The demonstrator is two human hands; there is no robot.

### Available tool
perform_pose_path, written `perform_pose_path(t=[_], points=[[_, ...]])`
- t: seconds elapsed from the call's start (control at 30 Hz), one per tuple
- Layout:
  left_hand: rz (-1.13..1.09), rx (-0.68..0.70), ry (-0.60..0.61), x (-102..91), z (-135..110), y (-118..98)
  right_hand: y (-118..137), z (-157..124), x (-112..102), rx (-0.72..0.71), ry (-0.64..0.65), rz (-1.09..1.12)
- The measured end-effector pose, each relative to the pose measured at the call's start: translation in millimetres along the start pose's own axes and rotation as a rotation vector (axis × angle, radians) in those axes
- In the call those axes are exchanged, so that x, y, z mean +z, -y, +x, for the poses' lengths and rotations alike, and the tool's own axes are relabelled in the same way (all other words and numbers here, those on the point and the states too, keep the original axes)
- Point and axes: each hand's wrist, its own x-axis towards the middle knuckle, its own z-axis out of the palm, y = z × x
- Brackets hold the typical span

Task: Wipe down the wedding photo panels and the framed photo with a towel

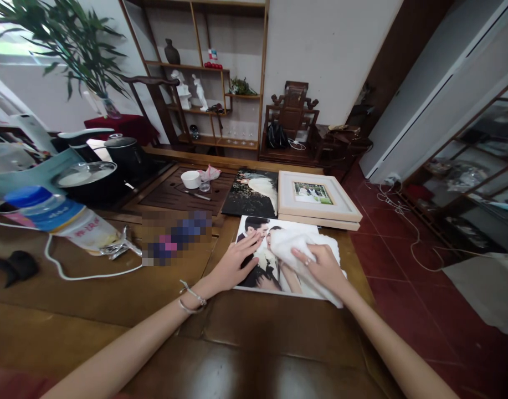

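Note:
A large photo print of a couple (270, 271) lies flat on the brown wooden table (254, 327). Spread over its left half, my left hand (240, 259) rests with fingers stretched out; a bracelet circles that wrist. My right hand (320, 266) grips a white cloth (287, 244) and presses it on the right part of the print, which the cloth partly hides. Just behind the print are a dark photo panel (251, 194) with a pale dress on it and a light wooden picture frame (345, 205) stacked on another.
At left stand a plastic bottle with a blue cap (66, 219), a lidded pan (87, 180) and a dark kettle (123, 155). A white cable (79, 278) crosses the table. A white bowl (191, 179) sits on a slatted tray (162, 197). The table's right edge drops to red floor tiles (399, 293).

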Motion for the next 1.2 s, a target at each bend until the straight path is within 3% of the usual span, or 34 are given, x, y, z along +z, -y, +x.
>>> perform_pose_path(t=[0.1,0.27,0.4,0.53,0.77,0.97,1.1,1.2], points=[[0.006,0.010,-0.034,1.2,0,2,5,30,12,0.082,-0.055,0.118],[-0.007,-0.003,-0.094,2.2,0,4,29,76,41,0.035,-0.023,0.232],[-0.038,-0.007,-0.122,2.8,0,4,33,86,47,0.018,0.009,0.239],[-0.083,0.018,-0.128,1.4,1,2,13,71,33,0.038,0.022,0.226],[-0.125,0.020,-0.133,-1.4,3,-1,-27,36,-2,0.098,-0.119,0.106],[-0.116,0.021,-0.131,-1.4,3,0,-6,-24,1,-0.062,-0.016,-0.094],[-0.105,0.016,-0.119,-1.9,3,0,15,-64,4,-0.113,0.042,-0.055],[-0.096,0.015,-0.109,-2.0,3,-1,20,-73,1,-0.182,0.115,-0.025]])
